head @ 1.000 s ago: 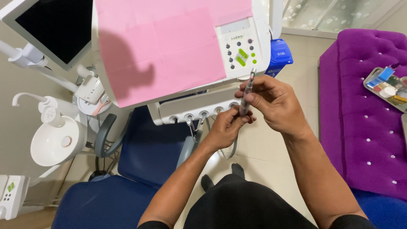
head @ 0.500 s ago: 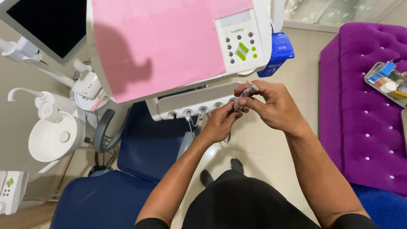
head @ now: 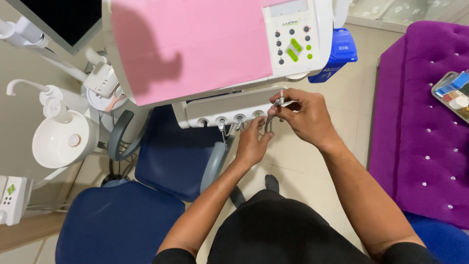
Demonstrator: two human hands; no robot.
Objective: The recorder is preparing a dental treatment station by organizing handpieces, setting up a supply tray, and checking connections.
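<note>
Silver metal catches the light just right of the frame's centre: the dental handpiece stands nearly upright, pinched in the fingertips of the right hand. A second ago that tool stood taller and clear above the knuckles, with the left hand cupped under its lower end. Now both hands have sunk a little toward the white holder rail under the tray, and the tool sits lower and closer to the row of sockets there. To my eye the work has shifted from turning the piece over in the air to handling its lower end, close to the rail.

As for the grip, the right hand is closed on the tool's upper part, thumb and forefinger on either side near the tip. The left hand's fingers reach up to the lower shaft and touch it from below and from the left, closed lightly on it rather than clenched. The tool thus lies between the two hands, just in front of the rail's right end, below the keypad and the pink sheet.
</note>
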